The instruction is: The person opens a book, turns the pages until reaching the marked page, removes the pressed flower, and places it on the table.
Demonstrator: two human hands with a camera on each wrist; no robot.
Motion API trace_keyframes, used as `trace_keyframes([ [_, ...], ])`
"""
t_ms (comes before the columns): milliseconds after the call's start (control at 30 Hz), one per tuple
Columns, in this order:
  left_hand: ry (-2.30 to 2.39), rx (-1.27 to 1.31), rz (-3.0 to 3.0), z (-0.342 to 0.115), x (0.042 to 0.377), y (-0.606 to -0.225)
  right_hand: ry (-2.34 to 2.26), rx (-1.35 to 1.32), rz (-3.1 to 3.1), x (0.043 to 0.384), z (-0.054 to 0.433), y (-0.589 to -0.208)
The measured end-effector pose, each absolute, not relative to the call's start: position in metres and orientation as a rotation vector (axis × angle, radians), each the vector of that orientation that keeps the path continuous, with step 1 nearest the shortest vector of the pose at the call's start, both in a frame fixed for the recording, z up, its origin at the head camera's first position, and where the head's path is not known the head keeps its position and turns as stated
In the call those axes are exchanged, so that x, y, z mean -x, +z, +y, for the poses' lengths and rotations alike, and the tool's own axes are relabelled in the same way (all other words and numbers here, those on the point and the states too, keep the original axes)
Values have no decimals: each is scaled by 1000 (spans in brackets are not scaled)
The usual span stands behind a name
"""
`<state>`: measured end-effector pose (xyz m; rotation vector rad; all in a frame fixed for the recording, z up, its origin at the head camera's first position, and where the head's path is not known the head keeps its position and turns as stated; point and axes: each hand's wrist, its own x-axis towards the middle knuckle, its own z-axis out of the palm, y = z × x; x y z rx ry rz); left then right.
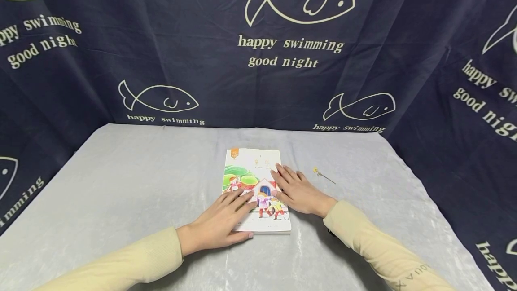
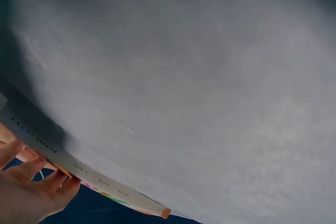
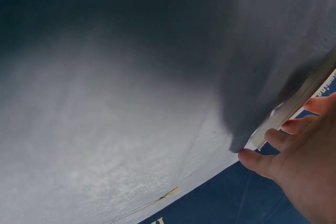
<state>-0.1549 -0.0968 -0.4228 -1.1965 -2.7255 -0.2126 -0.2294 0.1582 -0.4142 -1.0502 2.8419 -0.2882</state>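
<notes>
A closed paperback book point(image 1: 263, 182) with a white cover and colourful drawings of children and a house lies on the table. My left hand point(image 1: 218, 224) rests on its lower left part, fingers spread over the cover and thumb by the bottom edge. On the right side of the cover lies my right hand point(image 1: 300, 192), its fingers extended. In the left wrist view the fingers of the left hand point(image 2: 34, 195) touch the cover beside the pale spine point(image 2: 100, 178). The right wrist view shows the right hand point(image 3: 304, 161) at the page edges point(image 3: 296, 103).
Right of the book lies a thin stick with a yellow flower-like end point(image 1: 318, 172). A pale grey cloth point(image 1: 153, 183) covers the table. Dark blue curtains point(image 1: 218, 89) printed with fish and words hang behind it and at both sides.
</notes>
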Motion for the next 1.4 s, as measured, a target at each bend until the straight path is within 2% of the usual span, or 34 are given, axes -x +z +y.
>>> trace_keyframes([
  [733, -64, 1359, -2786, -101, 160, -411, -274, 1038, 2814, 231, 160, -416],
  [933, -153, 1384, -2793, -104, 165, -409, -283, 1045, 2823, 231, 162, -416],
  [1400, -222, 1223, -2768, -117, 177, -402, -313, 1075, 2900, 233, 167, -410],
])
